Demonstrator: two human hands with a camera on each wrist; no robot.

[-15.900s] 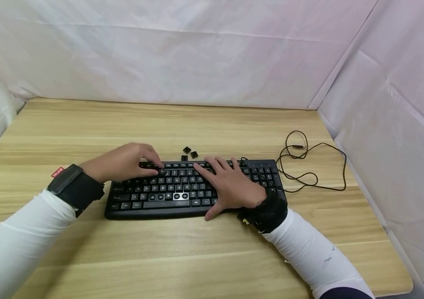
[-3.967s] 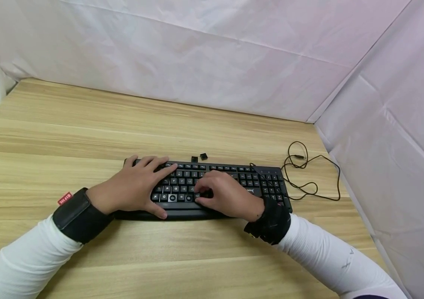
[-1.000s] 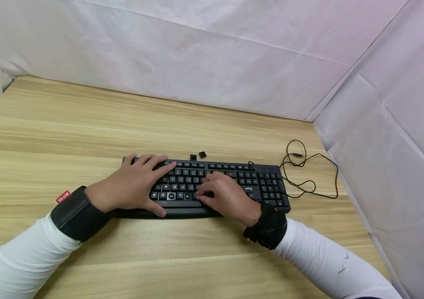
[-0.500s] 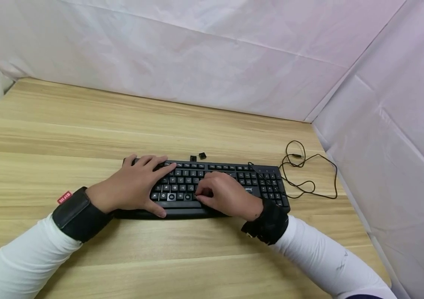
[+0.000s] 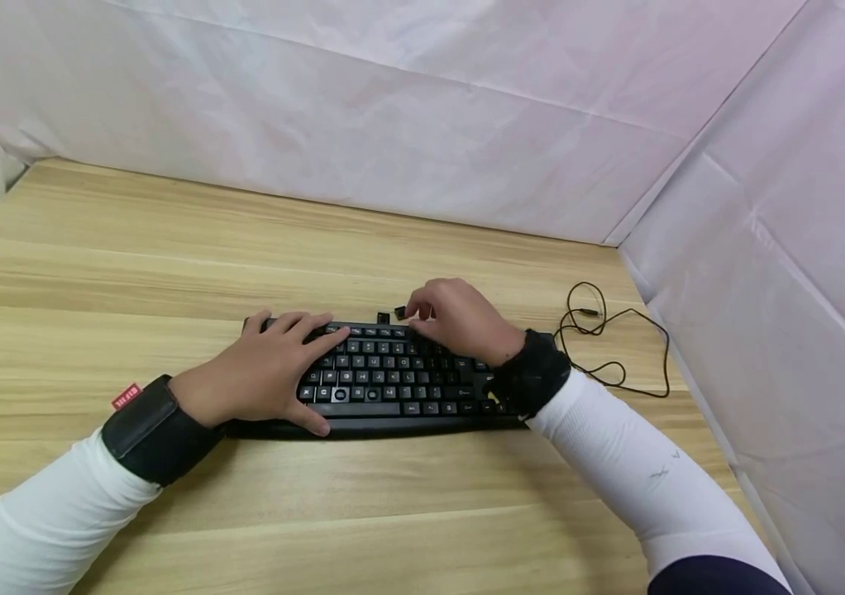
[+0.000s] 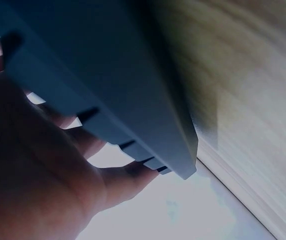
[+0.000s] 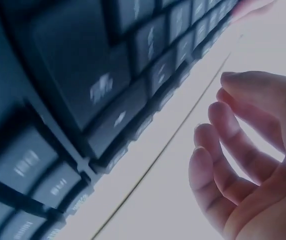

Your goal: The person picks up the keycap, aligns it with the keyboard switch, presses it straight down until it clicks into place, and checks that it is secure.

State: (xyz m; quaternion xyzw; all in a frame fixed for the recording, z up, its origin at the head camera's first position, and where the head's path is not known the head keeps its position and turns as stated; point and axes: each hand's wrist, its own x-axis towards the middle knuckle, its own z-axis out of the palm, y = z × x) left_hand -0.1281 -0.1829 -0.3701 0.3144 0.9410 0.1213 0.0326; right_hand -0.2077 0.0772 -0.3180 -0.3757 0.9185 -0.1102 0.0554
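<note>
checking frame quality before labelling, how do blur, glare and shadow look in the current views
Head view: fairly sharp and evenly lit, with soft shadows on the table; left wrist view: keyboard dark and out of focus, pale glare below; right wrist view: key lettering smeared, bright areas nearly white, fingers clearer.

I see the keyboard lying on the table, the left hand across its left part, the right hand over its rear edge beside two keycaps just behind. Rightward lies the cable; a cloth hangs behind everything.
</note>
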